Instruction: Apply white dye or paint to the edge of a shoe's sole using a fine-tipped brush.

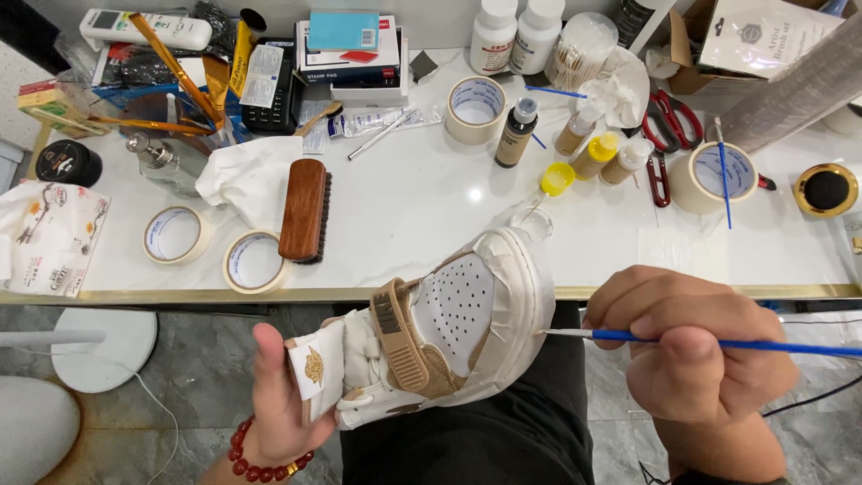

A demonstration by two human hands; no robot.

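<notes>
My left hand (pixel 274 400) holds a white and tan sneaker (pixel 449 328) by its heel and tongue, toe pointing away from me, over my lap. Masking tape covers the sneaker's sole edge. My right hand (pixel 687 346) grips a thin blue paintbrush (pixel 646 338) with its tip touching the sneaker's right side near the toe. A red bead bracelet (pixel 260 462) circles my left wrist.
The white table (pixel 422 207) carries three tape rolls (pixel 254 261), a wooden shoe brush (pixel 303 209), small paint bottles (pixel 594 154), a dark bottle (pixel 516 133), red scissors (pixel 669 121), a taped roll with a brush across it (pixel 723 175), white jars (pixel 514 31), tissues and boxes.
</notes>
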